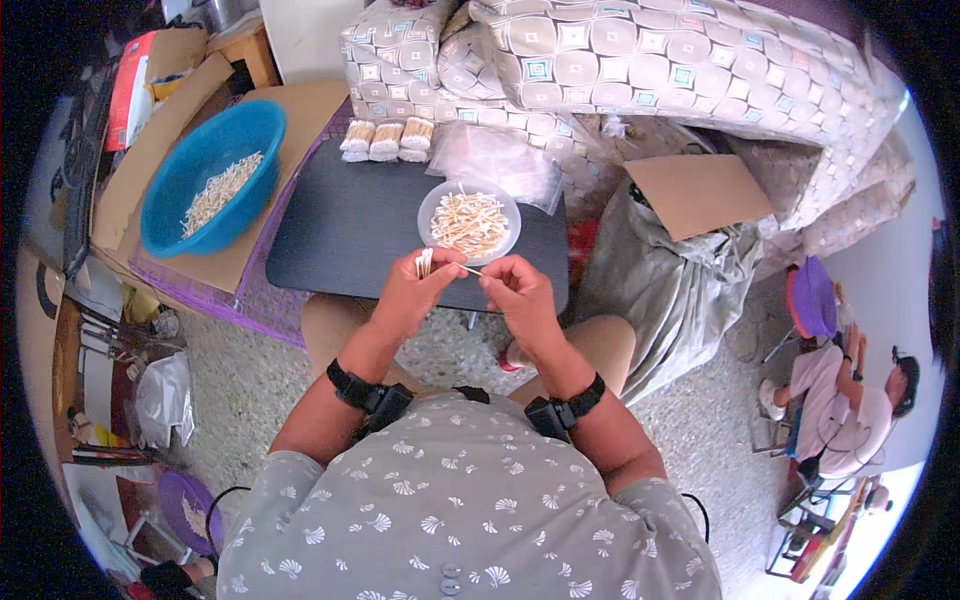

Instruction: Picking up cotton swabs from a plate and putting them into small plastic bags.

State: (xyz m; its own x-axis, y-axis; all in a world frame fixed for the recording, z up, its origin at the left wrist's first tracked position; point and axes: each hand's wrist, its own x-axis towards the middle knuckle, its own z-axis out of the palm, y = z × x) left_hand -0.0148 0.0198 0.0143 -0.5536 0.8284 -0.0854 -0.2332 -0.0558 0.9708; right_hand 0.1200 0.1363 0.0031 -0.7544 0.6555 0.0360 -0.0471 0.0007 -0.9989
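My left hand is closed around a small bunch of cotton swabs, their white tips sticking up above the fingers. Between my two hands a single cotton swab lies nearly level. My right hand pinches its right end, while its left end meets my left thumb and fingers. Just beyond the hands stands a whitish round bowl heaped with loose swabs. It rests on a small black table. At the table's far edge are several packed bundles of swabs, beside a pile of clear plastic bags.
On cardboard to the left, a big blue basin holds more swabs. A grey cloth-covered heap with a cardboard sheet stands at right. Patterned sofas line the back. Another person sits far right by a purple basin.
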